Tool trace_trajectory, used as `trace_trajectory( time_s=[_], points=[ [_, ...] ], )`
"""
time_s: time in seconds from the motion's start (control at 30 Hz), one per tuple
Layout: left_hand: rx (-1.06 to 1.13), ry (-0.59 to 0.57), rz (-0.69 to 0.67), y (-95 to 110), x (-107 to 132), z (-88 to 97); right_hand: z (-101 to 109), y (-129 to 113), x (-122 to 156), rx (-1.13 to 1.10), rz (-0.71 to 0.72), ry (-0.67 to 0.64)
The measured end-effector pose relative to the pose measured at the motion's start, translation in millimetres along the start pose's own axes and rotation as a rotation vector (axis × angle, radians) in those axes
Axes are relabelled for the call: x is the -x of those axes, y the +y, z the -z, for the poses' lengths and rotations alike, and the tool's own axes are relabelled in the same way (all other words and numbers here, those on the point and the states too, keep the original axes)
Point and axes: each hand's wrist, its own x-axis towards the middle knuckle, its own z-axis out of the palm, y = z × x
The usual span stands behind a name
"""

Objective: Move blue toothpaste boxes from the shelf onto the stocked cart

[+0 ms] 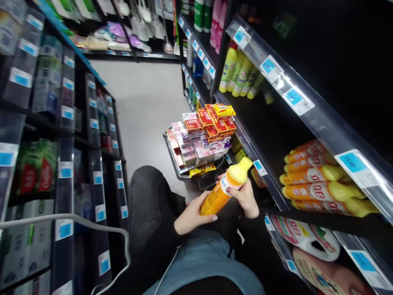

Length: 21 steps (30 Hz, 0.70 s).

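An orange cleaner bottle with a yellow cap is held slantwise in front of my body, its cap pointing up and to the right. My left hand is wrapped round its lower end. Near the cap, my right hand grips the upper part. Similar orange bottles lie on their sides on the shelf to the right. Just beyond my hands stands a black basket, heaped with red boxes and pale pink boxes.
Yellow-green bottles stand farther along the right shelf. Large jugs occupy the level below. A stocked shelf unit lines the left side. A pale cable crosses the lower left. Grey floor runs between the shelves.
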Motion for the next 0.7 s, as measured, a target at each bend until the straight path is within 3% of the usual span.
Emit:
trace_trajectory(
  time_s=[0.07, 0.2, 0.27, 0.33, 0.53, 0.7],
  points=[
    [-0.067, 0.05, 0.011, -1.5, -4.9, 1.3, 17.6, -15.4, -2.8, 0.177, 0.084, 0.213],
    [-0.157, 0.136, 0.152, -22.8, -5.6, 16.4, 74.1, -41.8, -19.0, 0.564, 0.28, 0.829],
    [-0.182, 0.152, 0.22, -38.6, -0.6, 30.3, 104.2, -51.5, -28.5, 0.765, 0.305, 1.077],
    [-0.195, 0.191, 0.267, -53.3, 6.6, 44.4, 129.9, -57.4, -35.8, 0.938, 0.263, 1.234],
    [-0.266, 0.349, 0.35, -71.6, 21.9, 63.4, 176.2, -48.3, -43.8, 1.117, 0.193, 1.371],
    [-0.36, 0.291, 0.344, -70.8, 19.1, 58.0, 179.3, -43.0, -37.8, 1.074, 0.263, 1.389]
  ],
)
